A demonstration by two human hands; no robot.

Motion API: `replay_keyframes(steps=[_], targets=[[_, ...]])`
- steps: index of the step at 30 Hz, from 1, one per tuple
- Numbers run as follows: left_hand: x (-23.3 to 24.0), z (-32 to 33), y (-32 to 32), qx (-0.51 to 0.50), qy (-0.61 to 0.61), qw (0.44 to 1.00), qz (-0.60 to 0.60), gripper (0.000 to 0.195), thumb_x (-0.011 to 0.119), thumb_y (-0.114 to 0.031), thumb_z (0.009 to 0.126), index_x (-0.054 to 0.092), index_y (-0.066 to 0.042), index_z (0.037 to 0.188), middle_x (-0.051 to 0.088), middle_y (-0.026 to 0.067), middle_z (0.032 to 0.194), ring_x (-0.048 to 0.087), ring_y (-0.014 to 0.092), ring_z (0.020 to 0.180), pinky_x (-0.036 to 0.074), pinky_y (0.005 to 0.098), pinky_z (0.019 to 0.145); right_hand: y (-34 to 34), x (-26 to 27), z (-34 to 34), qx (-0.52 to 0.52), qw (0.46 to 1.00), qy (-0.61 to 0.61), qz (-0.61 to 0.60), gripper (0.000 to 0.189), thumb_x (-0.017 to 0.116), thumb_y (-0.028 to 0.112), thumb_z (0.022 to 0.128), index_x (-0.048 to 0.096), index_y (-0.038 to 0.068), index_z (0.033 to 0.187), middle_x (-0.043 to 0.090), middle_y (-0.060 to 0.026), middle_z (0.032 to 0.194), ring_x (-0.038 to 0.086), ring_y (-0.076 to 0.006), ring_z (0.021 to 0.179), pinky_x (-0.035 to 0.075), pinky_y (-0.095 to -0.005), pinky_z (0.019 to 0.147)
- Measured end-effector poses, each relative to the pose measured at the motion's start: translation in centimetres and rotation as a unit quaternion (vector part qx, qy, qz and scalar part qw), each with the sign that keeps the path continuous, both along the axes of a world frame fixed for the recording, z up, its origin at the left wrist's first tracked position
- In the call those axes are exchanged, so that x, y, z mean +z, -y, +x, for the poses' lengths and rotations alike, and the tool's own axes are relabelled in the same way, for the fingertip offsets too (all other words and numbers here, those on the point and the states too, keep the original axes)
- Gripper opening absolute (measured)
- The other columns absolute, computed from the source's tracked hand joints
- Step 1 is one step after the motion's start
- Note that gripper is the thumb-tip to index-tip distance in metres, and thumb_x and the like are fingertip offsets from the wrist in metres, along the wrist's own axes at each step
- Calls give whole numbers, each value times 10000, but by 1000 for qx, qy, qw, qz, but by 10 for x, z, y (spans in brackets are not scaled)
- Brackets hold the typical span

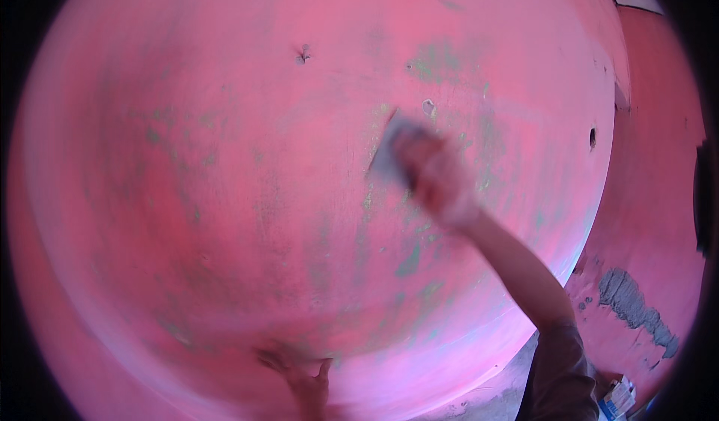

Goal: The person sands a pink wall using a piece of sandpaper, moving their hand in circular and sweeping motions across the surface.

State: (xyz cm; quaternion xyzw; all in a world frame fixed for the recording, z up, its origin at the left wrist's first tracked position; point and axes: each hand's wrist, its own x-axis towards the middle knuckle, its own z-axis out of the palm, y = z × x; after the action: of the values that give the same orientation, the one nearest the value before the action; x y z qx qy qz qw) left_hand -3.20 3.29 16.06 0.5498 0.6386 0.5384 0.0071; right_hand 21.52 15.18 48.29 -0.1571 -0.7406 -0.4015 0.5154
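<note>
A pink painted wall (314,179) fills most of the view, with green patches showing where the pink coat is worn or scraped. Gripped in my right hand (441,177) is a wide, flat grey scraper (386,151), its long edge against or very near the wall. Motion blurs both, so the exact contact cannot be told. Low in the view, my left hand (303,373) is close to the wall, thumb and fingers spread apart. A dark blurred streak runs between them; whether it is shadow or a thin object is unclear.
A chipped spot (428,107) lies just above the scraper, and a small damaged hole (303,54) sits further up. To the right, another pink wall (646,196) bears an exposed grey patch (632,303). A blue-and-white carton (617,401) rests low at the right.
</note>
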Motion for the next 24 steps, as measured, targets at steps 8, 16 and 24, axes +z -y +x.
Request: replay_keyframes(steps=[8,16,24], targets=[[-8,0,1,-11,10,1000,-17,1096,785,-363,715,90,-27,1493,-29,320,1516,-47,521,1387,115,592,1123,9,-53,-35,94,954,162,-233,244,431,129,886,608,71,1043,582,-116,858,566,-288,831,446,-381,801],[-7,2,-1,-39,39,998,7,1104,818,-283,684,104,-73,1499,-41,314,1518,-47,542,1377,130,589,1121,0,-16,17,-127,980,-137,70,233,488,1,863,638,50,1034,613,-99,889,613,-300,813,487,-402,741],[4,2,8,-5,43,998,-42,1130,819,-315,676,85,-57,1496,-54,320,1513,-60,548,1372,138,605,1113,-4,-62,17,-4,995,50,-84,235,513,60,888,589,48,1109,604,-119,917,605,-275,864,487,-408,756]])
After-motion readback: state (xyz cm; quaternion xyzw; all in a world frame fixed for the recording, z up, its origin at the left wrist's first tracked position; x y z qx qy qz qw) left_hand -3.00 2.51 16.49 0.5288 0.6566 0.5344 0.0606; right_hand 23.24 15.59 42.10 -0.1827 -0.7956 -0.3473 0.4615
